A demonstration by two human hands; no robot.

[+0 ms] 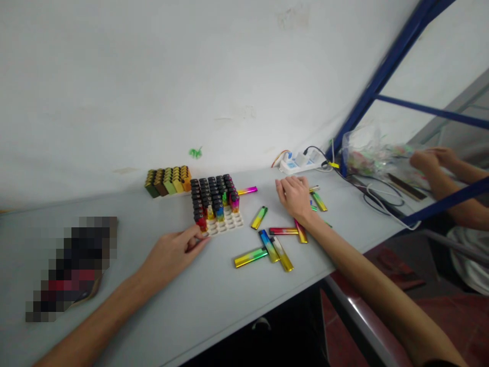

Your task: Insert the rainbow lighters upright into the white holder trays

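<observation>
A white holed tray (231, 220) holds rows of upright lighters (209, 191) with black tops; several holes at its front right show bare. My left hand (178, 248) is closed at the tray's front left corner, thumb and forefinger pinched on its edge. Over the loose lighters to the right is my right hand (296, 198), its fingers bent downward; what lies under them is hidden. Near it, a red-and-gold lighter (283, 231), a blue-and-yellow lighter (269, 245), a white-topped lighter (282, 254) and a green-and-yellow lighter (250, 257) lie flat on the table.
A second block of lighters (168, 181) stands behind the tray, near the wall. Along the wall is a power strip (301, 162) with cables. A blue metal frame (376, 89) rises at right, with a plastic bag (362, 153) and another person's hands (433, 159) beyond. A pixelated object (76, 267) lies left.
</observation>
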